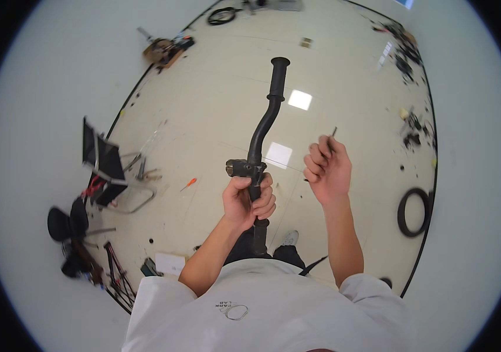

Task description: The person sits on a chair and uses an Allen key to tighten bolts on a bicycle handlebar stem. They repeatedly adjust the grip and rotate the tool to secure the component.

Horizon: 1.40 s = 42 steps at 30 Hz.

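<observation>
Upright in front of me stands a black handlebar [266, 126] with a grip [278, 76] at its far end and another near my body. A dark stem clamp [242, 168] sits at the middle of the bar. My left hand [248, 202] is closed around the bar just below this clamp. To the right, apart from the bar, my right hand [328, 170] is raised with its fingers curled around a thin metal rod [335, 131]. The rod's tip sticks out above the fingers; most of it is hidden in the hand.
An orange-handled screwdriver [189, 184] lies on the floor at left. A folding chair [105, 158] stands beyond it, near a dark bicycle frame [119, 276]. At right a black tyre [401, 212] lies by the wall, with scattered parts [413, 132] farther along. A cardboard box [159, 53] sits far left.
</observation>
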Motion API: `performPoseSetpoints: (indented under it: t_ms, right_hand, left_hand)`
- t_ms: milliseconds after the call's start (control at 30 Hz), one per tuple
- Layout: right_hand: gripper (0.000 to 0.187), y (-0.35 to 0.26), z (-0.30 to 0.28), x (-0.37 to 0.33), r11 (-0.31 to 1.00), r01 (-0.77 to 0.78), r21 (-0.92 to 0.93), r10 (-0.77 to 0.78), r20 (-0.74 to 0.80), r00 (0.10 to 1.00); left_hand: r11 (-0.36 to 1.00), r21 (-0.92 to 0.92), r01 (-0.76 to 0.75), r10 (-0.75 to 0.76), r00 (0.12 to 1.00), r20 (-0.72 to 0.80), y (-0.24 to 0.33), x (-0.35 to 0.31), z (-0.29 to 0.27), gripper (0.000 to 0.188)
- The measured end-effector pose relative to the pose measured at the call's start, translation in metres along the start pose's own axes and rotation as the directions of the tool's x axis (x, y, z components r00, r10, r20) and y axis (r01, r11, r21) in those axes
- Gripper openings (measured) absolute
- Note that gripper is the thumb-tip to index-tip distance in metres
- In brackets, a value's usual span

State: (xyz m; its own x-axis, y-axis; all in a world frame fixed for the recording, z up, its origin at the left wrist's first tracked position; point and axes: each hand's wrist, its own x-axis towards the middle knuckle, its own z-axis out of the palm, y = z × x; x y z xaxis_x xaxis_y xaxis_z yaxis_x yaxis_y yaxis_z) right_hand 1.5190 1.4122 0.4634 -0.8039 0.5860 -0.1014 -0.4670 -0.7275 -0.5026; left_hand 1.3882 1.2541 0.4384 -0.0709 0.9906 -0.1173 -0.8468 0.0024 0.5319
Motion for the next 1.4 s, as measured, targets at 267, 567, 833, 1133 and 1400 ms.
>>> performPoseSetpoints:
  t_ms: [267, 567, 833, 1133, 1400]
  right_hand:
    - [0.038, 0.173, 0.159, 0.028, 0.924, -0.086, -0.372, 0.215, 0.322, 0.922]
    - [0.039, 0.432, 0.281, 0.009, 0.807, -0.062, -0.587, 0.384, 0.441, 0.811]
    - [0.038, 0.607, 0.326, 0.017, 0.703, -0.419, -0.575, 0.628, 0.225, 0.745]
    - [0.033, 0.801, 0.389, 0.068, 0.151, -0.802, -0.578, 0.939, -0.169, 0.3]
    - [0.034, 0.982, 0.48, 0.142, -0.308, -0.897, -0.318, 0.944, 0.013, -0.329]
  left_hand:
    - [0.9, -0.036, -0.434, 0.423, 0.892, -0.16, 0.034, -0.151, -0.028, 0.031]
    - [0.76, 0.099, -0.642, 0.587, 0.614, -0.528, 0.101, -0.347, -0.122, 0.029]
    - [0.605, 0.436, -0.666, 0.681, 0.149, -0.717, 0.138, -0.45, -0.2, 0.021]
    - [0.543, 0.768, -0.339, 0.742, -0.235, -0.628, 0.217, -0.547, -0.322, 0.008]
    - [0.514, 0.828, 0.224, 0.854, -0.222, -0.471, 0.359, -0.667, -0.398, 0.025]
